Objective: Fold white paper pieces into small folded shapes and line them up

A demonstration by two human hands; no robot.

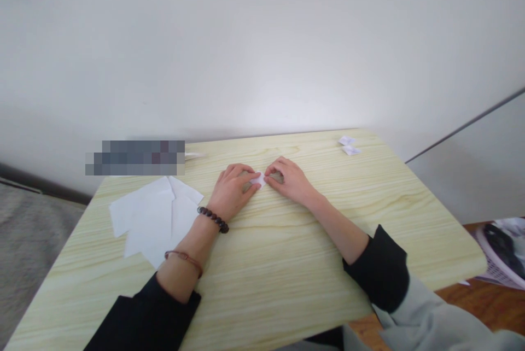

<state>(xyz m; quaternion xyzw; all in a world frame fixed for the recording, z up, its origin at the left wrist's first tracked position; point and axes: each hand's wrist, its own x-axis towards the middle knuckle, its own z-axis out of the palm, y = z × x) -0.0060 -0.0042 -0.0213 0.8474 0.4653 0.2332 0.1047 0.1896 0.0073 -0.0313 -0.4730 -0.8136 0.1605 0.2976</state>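
A small piece of folded white paper [258, 179] lies at the middle of the wooden table [279, 263]. From the left, my left hand [233, 189] has its thumb and forefinger on the paper's edge, the fingers curled. On the paper's right side, the fingertips of my right hand [289, 179] are pinched together. Fingers cover part of the paper, so its full shape is hidden. Left of my left hand, several loose white sheets [150, 214] overlap in a fanned pile.
Two small folded white papers [350, 150] rest near the table's far right corner. A blurred-out dark item [139, 158] stands at the back left. The white wall [262, 45] rises behind the table. A pink basket [498, 263] with things in it is on the floor at right.
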